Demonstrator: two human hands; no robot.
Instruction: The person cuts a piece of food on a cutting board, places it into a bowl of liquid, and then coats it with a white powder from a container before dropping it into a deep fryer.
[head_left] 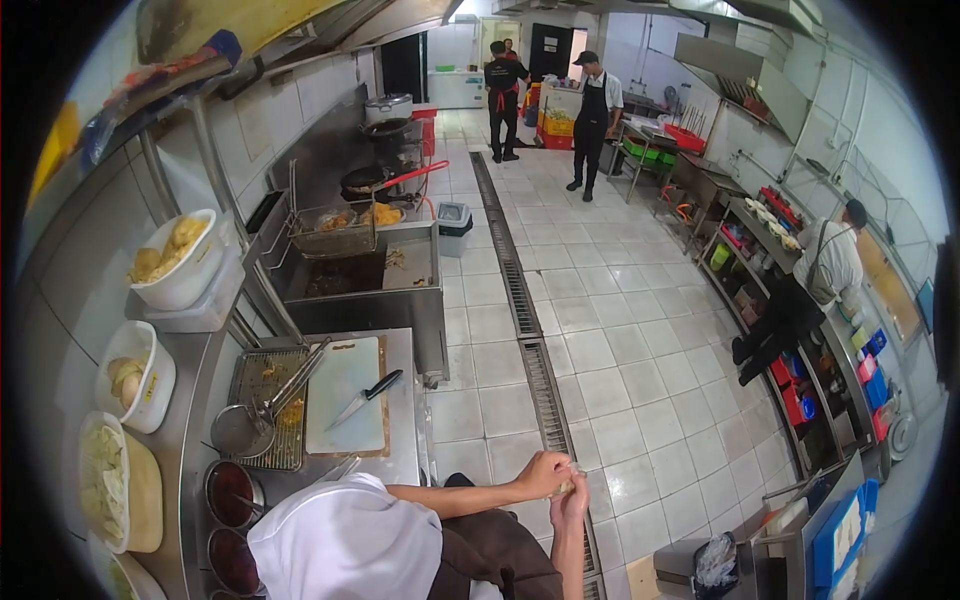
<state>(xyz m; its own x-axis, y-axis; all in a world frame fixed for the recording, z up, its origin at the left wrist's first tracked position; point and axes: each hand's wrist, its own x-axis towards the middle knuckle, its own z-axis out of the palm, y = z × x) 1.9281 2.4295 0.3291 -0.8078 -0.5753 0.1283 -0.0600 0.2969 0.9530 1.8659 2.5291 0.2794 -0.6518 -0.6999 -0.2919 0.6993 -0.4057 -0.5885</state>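
Observation:
My left hand [543, 475] and my right hand [571, 502] meet in front of my dark apron [500, 550], above the tiled floor. The fingers of both are closed around a small, pale, partly see-through thing [566, 487], whose kind I cannot make out. Left of my hands, on the steel counter, a knife [365, 398] with a black handle lies on a white cutting board [330, 420]. Next to the board, a strainer [243, 430] with a long handle rests on a wire rack [262, 385].
White tubs [165, 275] of food line the left shelf, with pots of dark red sauce [232, 495] below. A fryer basket [335, 235] sits over the fryer [360, 300]. A floor drain [515, 280] runs ahead. Several people stand farther off, one at the right-hand shelves [760, 240].

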